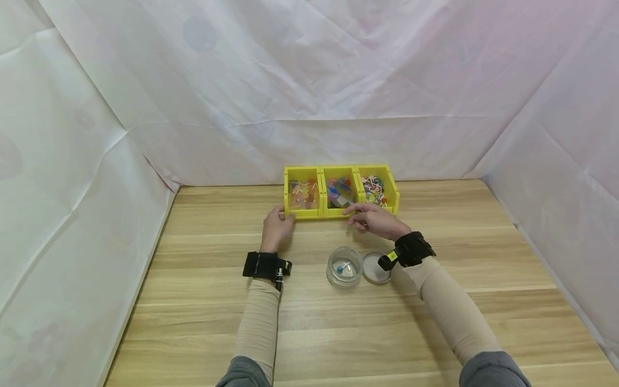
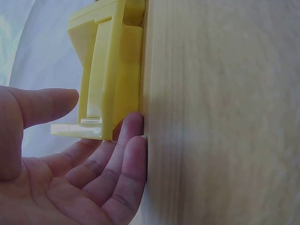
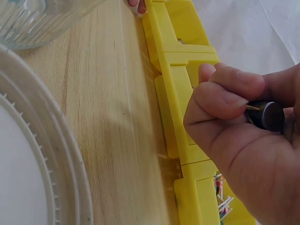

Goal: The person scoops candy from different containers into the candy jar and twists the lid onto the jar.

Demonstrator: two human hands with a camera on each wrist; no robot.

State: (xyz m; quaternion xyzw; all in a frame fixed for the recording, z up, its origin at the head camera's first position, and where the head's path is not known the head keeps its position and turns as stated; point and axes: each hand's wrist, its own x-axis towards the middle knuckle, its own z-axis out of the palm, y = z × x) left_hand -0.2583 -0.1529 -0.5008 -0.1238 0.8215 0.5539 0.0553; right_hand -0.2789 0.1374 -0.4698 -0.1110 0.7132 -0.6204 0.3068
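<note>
In the right hand [image 1: 374, 220] is a dark, slim-looking tool with a round flat end [image 3: 272, 116], gripped in curled fingers; its kind is hidden. This hand is over the front edge of the middle compartment of a yellow three-part bin [image 1: 321, 213]. At the bin's left end, the left hand [image 1: 277, 228] rests its fingers along the side, with the thumb apart in the left wrist view. Small colourful pieces [image 1: 340, 188] fill the middle compartment. Nearer the person stands an open glass jar [image 1: 333, 274] with a blue-headed, white-stemmed piece [image 1: 342, 268] inside.
Right of the jar lies a round lid [image 1: 374, 269], partly under the right wrist strap. The bin's left compartment has orange and clear pieces [image 1: 303, 194]; the right one has many white-stemmed pieces [image 1: 373, 189]. A white cloth [image 1: 309, 145] hangs behind the wooden table [image 1: 203, 322].
</note>
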